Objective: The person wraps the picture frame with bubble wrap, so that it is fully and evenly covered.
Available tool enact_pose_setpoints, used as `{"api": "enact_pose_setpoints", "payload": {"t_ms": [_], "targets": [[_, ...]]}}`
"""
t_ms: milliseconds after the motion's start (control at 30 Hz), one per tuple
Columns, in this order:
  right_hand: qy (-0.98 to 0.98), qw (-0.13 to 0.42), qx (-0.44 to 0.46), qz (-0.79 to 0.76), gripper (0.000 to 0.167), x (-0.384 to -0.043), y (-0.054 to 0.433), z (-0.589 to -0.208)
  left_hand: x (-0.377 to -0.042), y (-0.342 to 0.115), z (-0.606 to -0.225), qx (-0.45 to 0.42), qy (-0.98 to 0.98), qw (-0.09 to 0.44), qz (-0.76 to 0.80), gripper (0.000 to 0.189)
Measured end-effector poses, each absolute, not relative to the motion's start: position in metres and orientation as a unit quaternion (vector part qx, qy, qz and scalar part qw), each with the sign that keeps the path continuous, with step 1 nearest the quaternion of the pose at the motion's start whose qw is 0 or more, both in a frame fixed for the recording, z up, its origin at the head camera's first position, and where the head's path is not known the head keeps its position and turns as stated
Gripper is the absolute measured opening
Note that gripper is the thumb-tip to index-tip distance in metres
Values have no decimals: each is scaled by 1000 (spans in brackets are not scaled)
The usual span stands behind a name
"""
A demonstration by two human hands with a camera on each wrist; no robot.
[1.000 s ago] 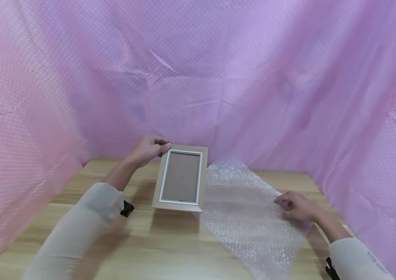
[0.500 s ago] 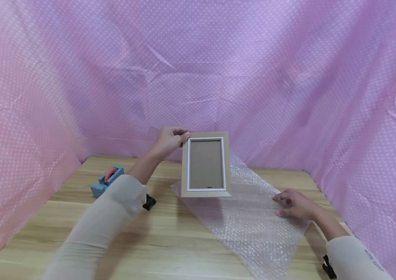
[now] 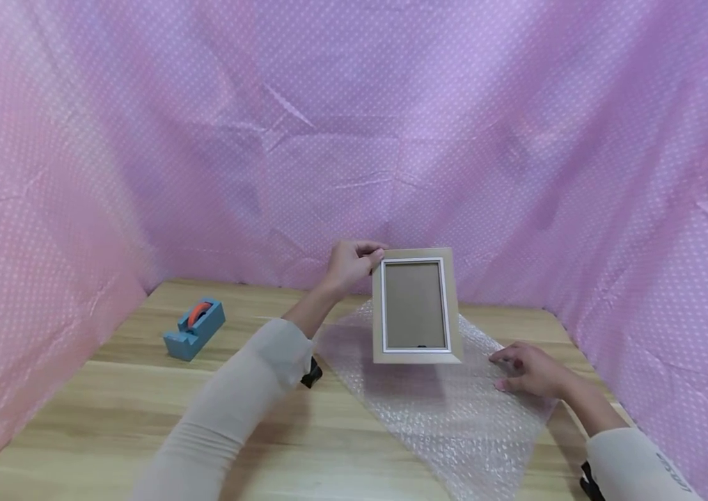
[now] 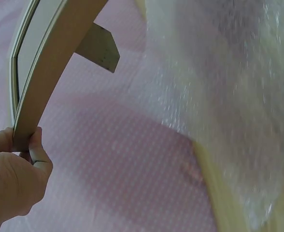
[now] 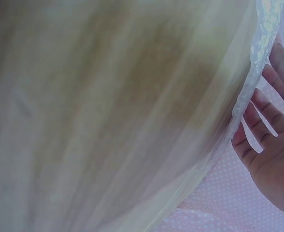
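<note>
Frame (image 3: 416, 306) pinched in our left hand (image 3: 349, 268); our relaxed right hand (image 3: 534, 372) touches bubble wrap (image 3: 466, 424) near the desk's (image 3: 115, 407) right edge.

Dark lettering (image 3: 673, 472) on the right sleeve (image 3: 626, 459) cannot be read clearly.

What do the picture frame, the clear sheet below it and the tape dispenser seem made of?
Picture frame: probably wood or fibreboard, matte, judging by its plain tan faces and brown edge.
Clear sheet: thin glossy plastic, likely bubble wrap, given its transparent, glinting, textured surface.
Tape dispenser: perhaps hard plastic, from its even blue body.
</note>
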State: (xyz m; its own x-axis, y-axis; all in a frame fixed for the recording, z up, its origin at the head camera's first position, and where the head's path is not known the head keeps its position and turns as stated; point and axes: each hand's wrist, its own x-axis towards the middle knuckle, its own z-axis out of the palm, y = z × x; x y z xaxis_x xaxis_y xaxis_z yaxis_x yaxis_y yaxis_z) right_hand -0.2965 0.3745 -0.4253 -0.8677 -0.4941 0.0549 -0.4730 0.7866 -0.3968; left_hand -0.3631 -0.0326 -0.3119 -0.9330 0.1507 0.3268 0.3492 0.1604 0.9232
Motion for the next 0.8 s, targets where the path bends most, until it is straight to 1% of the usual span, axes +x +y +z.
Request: {"api": "enact_pose_setpoints", "payload": {"t_ms": [267,400,533,800], "targets": [[940,10,-277,-198,52,-298,375,-425,-369,-1,-332,-162,-732,48,-660,19],[938,-8,-287,-195,50,-300,377,-425,-371,11,-341,-173,-732,51,-657,18],[938,-8,-286,-197,49,-302,378,-426,-372,20,-351,-178,-742,49,-644,16],[939,2,-277,-204,49,-304,376,-426,-371,31,-370,-177,-744,1,-644,17]]}}
